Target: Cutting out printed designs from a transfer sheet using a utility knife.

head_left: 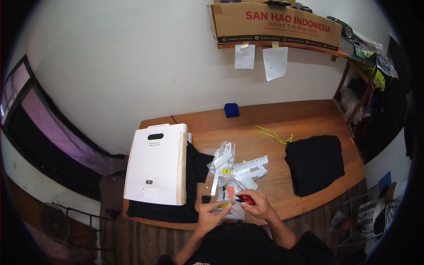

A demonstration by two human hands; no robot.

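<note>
Both hands work at the wooden table [282,119] edge: left hand [211,215] pinches a clear printed film sheet [226,206]; right hand [256,204] grips red-handled scissors [246,200]. Cutting goes best with the film taut.

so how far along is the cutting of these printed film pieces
Partway, it seems. Cut film pieces already lie loose on the table. In hand: the left hand holds a film strip and the right hand grips a red-handled tool. The folded black cloth lies apart.

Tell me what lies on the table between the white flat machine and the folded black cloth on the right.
In the head view, a loose pile of clear film cut-outs with white and coloured prints lies between the white machine and the folded black cloth; beside it, bare wooden table.
</note>
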